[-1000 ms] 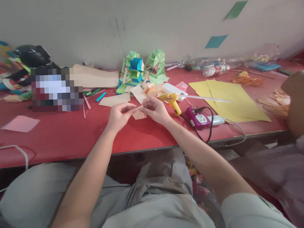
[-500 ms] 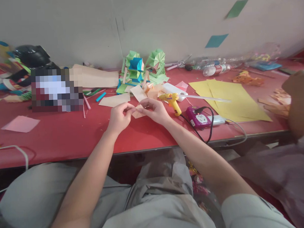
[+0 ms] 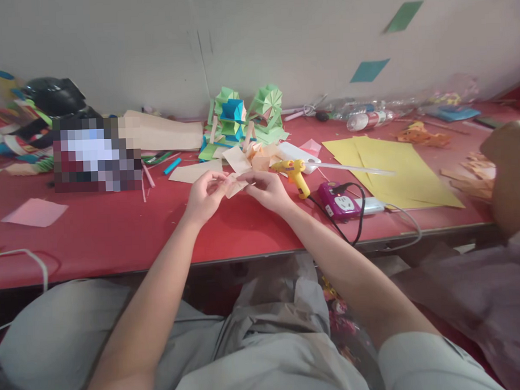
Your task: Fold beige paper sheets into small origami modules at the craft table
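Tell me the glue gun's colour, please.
The glue gun is mostly yellow; the head view shows it best.

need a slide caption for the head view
Left hand holds creased paper, right hand at its edge, over a red table with a glue gun nearby.

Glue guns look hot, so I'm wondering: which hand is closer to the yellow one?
The right. The right hand is close beside the yellow glue gun, just to its left. The left hand is farther left, beyond the right hand.

Pale grey wall (image 3: 122, 52), thin dark seam (image 3: 201, 46), long red tabletop (image 3: 112, 237)
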`<state>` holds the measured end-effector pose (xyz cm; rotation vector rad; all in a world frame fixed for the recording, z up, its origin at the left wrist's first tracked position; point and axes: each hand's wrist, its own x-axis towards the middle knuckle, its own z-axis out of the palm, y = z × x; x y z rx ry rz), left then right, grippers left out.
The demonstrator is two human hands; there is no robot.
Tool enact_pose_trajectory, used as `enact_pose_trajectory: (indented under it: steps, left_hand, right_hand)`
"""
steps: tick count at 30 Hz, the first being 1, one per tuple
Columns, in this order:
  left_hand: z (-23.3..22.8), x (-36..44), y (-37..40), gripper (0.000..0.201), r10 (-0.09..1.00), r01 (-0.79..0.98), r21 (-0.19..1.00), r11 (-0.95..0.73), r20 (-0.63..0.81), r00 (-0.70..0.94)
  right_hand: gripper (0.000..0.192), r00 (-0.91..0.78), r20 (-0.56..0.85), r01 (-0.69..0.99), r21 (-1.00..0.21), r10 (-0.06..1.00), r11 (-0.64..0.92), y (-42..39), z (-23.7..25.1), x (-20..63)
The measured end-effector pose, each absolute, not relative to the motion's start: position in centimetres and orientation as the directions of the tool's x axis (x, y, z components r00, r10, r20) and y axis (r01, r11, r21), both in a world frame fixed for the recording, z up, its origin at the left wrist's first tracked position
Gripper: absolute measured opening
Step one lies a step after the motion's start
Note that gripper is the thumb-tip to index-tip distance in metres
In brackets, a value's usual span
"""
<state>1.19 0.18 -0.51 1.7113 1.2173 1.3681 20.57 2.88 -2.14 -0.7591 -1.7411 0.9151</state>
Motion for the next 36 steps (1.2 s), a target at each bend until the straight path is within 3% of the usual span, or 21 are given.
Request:
enact_pose_trajectory:
  steps: [6, 14, 24, 36]
  left_hand:
    - [-1.0, 0.9, 0.9, 0.043, 0.946, 0.189, 0.93, -0.315, 0.323, -0.016]
    - [-1.0, 1.0, 0.8, 0.037, 0.921, 0.189, 0.903, -0.387, 0.389, 0.025]
    - [-1.5, 0.9, 0.6, 0.029, 0.88, 0.349, 0.816, -0.46, 0.471, 0.058]
    - [-1.5, 0.8, 0.5, 0.027, 0.854, 0.417, 0.76, -0.498, 0.514, 0.084]
  right_hand:
    - [0.028, -0.385, 0.442, 0.002, -0.877, 0.81, 0.48, 2.9, -2.0, 20.7]
    - [0.037, -0.321, 0.399, -0.058, -0.913, 0.859, 0.403, 3.1, -2.7, 20.0]
    - [0.034, -0.296, 0.436, -0.065, -0.897, 0.85, 0.437, 3.5, -3.0, 20.0]
    - [0.034, -0.304, 0.413, -0.028, -0.905, 0.858, 0.425, 3.4, -2.8, 20.2]
